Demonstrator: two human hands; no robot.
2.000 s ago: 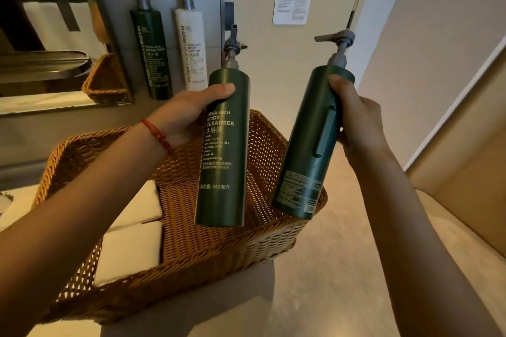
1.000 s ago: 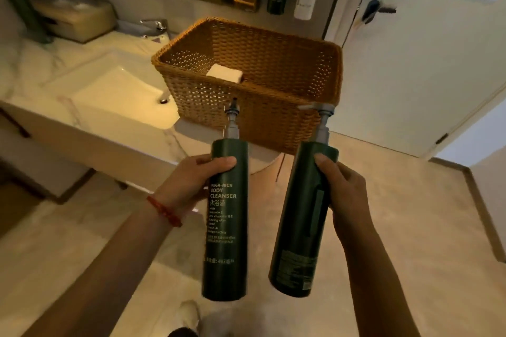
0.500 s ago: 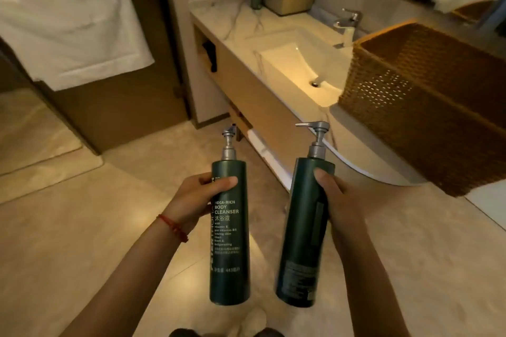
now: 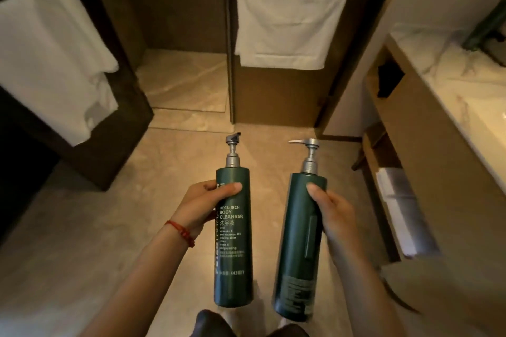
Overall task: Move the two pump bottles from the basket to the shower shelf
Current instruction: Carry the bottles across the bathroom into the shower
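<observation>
Pump bottles, two tall dark-green plastic cylinders w/ silver pumps: left hand [image 4: 201, 206] wraps the labelled one [image 4: 233, 238], right hand [image 4: 335, 217] the other [image 4: 297, 249]. Prob heavy-ish, slick; hold mid-body, not pumps.

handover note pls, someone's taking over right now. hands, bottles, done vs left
Left hand: grip shut on the cleanser bottle, upright, label facing the camera.
Right hand: grip shut on the second bottle, upright, back side facing the camera.
Both bottles are in the air at about waist height above the floor, side by side and apart.
Done: both bottles are out of the basket, which is out of view.
Left: carry them to the shower shelf and set them down. No shelf shows; towels hang ahead on dark panels.
</observation>
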